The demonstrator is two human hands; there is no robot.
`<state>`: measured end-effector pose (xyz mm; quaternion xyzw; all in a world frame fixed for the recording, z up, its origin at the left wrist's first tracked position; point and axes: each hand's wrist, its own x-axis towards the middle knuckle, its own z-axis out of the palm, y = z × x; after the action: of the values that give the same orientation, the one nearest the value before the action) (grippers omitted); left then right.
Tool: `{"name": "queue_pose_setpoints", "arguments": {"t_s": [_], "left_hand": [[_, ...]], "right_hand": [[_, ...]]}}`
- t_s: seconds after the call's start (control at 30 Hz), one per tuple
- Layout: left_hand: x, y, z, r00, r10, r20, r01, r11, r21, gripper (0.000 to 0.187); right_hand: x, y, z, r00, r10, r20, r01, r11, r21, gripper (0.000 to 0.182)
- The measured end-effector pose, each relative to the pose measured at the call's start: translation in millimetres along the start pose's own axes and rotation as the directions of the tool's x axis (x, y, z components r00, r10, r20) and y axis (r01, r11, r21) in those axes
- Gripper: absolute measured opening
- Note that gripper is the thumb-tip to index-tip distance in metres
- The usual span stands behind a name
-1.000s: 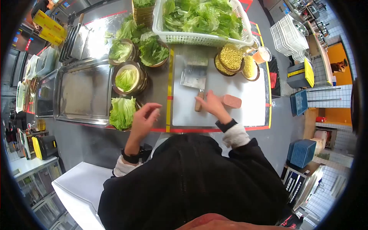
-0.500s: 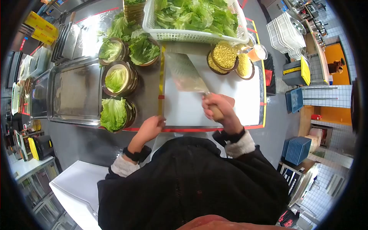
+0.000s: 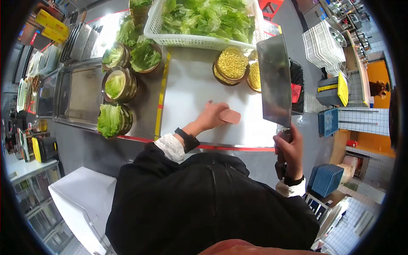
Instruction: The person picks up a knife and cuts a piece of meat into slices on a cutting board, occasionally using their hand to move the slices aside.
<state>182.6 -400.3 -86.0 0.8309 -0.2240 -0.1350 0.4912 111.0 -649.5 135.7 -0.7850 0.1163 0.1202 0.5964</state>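
On the white cutting board (image 3: 187, 93) lies a pink, round-cornered block that looks like luncheon meat (image 3: 231, 117). My left hand (image 3: 211, 115) is closed on its left end, and part of the block is hidden by the fingers. My right hand (image 3: 290, 146) grips the handle of a cleaver (image 3: 275, 80), raised at the board's right side with its broad blade pointing away from me. The blade partly covers a bowl of yellow noodles (image 3: 254, 77). Another noodle bowl (image 3: 232, 63) sits to the left of it, stacked on a second one.
A white plastic basket (image 3: 204, 41) full of torn lettuce stands behind the board. Several stacked bowls with lettuce (image 3: 114, 86) line the left side, beside a clear-rimmed metal tray (image 3: 80, 95). A white box (image 3: 83, 199) stands at my lower left.
My right hand has lifted the cleaver off the board and swung it right. The left hand has moved right onto the pink block. The camera view has shifted slightly.
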Motion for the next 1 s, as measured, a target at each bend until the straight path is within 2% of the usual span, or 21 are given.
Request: {"name": "queue_pose_setpoints", "arguments": {"t_s": [0.03, 0.07, 0.13, 0.17, 0.2, 0.27, 0.33, 0.4, 0.43, 0.47, 0.5, 0.53, 0.6, 0.63, 0.73, 0.77, 0.83, 0.97, 1.0], "left_hand": [[-5, 3, 2, 0.999, -0.044, -0.006, 0.044, 0.995, 0.090, 0.062], [-10, 5, 4, 0.998, -0.063, -0.017, 0.064, 0.994, 0.087, 0.062], [-27, 7, 8, 0.968, -0.080, -0.238, 0.097, 0.993, 0.063, 0.052], [-37, 5, 9, 0.932, -0.033, -0.361, 0.067, 0.994, 0.084, 0.049], [-46, 6, 7, 0.929, -0.048, -0.367, 0.086, 0.993, 0.087, 0.049], [-64, 9, 3, 0.835, -0.090, -0.544, 0.169, 0.981, 0.098, 0.049], [-73, 10, 1, 0.811, -0.125, -0.571, 0.222, 0.970, 0.103, 0.052], [-79, 10, -3, 0.764, -0.314, -0.563, 0.342, 0.938, -0.058, 0.054], [-79, 8, -8, 0.801, -0.370, -0.470, 0.363, 0.925, -0.108, 0.063], [-80, 9, -9, 0.792, -0.375, -0.481, 0.369, 0.923, -0.111, 0.063], [-81, 19, -14, 0.790, -0.325, -0.520, 0.316, 0.943, -0.108, 0.071], [-83, 24, -17, 0.784, -0.273, -0.557, 0.261, 0.960, -0.103, 0.079], [-91, 21, -26, 0.745, -0.254, -0.617, 0.270, 0.960, -0.069, 0.085], [-98, 19, -33, 0.710, -0.227, -0.666, 0.277, 0.960, -0.031, 0.092], [-109, 30, -65, 0.604, -0.355, -0.714, 0.199, 0.934, -0.296, 0.077], [-110, 38, -76, 0.598, -0.362, -0.715, 0.202, 0.931, -0.303, 0.077], [-112, 48, -93, 0.548, -0.283, -0.787, 0.085, 0.955, -0.285, 0.060], [-111, 43, -101, 0.570, -0.305, -0.762, 0.046, 0.939, -0.341, 0.047], [-109, 40, -99, 0.576, -0.325, -0.750, -0.001, 0.917, -0.399, 0.044]], "right_hand": [[1, 11, -4, 0.999, 0.005, -0.041, -0.005, 1.000, 0.004, 0.054], [3, 23, -11, 1.000, -0.020, -0.017, 0.019, 0.999, -0.051, 0.054], [6, 24, -17, 0.997, 0.015, 0.075, -0.012, 0.999, -0.039, 0.057], [9, 25, -18, 0.995, 0.017, 0.097, -0.013, 0.999, -0.036, 0.057], [10, 26, -19, 0.990, 0.015, 0.139, -0.012, 1.000, -0.023, 0.059], [13, 25, -17, 0.980, 0.022, 0.196, -0.020, 1.000, -0.009, 0.061], [24, 18, -12, 0.938, 0.038, 0.345, 0.014, 0.989, -0.145, 0.063], [32, 19, -4, 0.893, 0.056, 0.446, 0.028, 0.983, -0.179, 0.060], [35, 20, 2, 0.879, 0.033, 0.475, 0.070, 0.978, -0.197, 0.060], [38, 22, 8, 0.864, 0.012, 0.503, 0.112, 0.970, -0.215, 0.059], [42, 31, 12, 0.836, -0.067, 0.545, 0.230, 0.944, -0.238, 0.059], [44, 33, 15, 0.829, -0.065, 0.556, 0.234, 0.942, -0.240, 0.059], [50, 31, 25, 0.762, -0.129, 0.635, 0.394, 0.870, -0.297, 0.060], [53, 29, 29, 0.759, -0.075, 0.647, 0.375, 0.862, -0.341, 0.061], [67, 26, 36, 0.699, -0.080, 0.711, 0.458, 0.814, -0.358, 0.061], [70, 19, 37, 0.679, -0.033, 0.733, 0.473, 0.784, -0.403, 0.060], [73, 10, 43, 0.654, -0.014, 0.757, 0.496, 0.763, -0.415, 0.060], [73, 12, 53, 0.631, -0.001, 0.776, 0.522, 0.740, -0.424, 0.059], [73, 11, 55, 0.633, 0.003, 0.774, 0.519, 0.740, -0.427, 0.059]]}}
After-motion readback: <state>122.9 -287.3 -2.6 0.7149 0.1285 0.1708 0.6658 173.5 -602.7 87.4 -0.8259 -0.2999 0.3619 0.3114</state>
